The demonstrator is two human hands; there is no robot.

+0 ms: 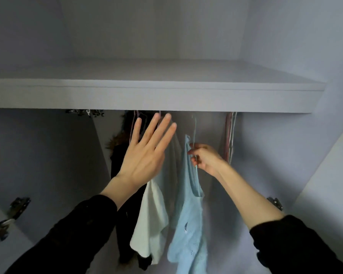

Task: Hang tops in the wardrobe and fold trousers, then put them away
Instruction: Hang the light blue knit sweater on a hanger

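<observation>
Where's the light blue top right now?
The light blue top hangs centre-right under the shelf, right of the white top, its hanger held by the right hand.

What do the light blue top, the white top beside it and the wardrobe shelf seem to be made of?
Light blue top: probably a soft knit or eyelet fabric, matte; small holes show in it.
White top: looks like a soft, slightly fuzzy matte cloth, perhaps cotton.
Wardrobe shelf: likely painted or laminated board, with a smooth, pale, even face and a thick, straight front edge.
</observation>
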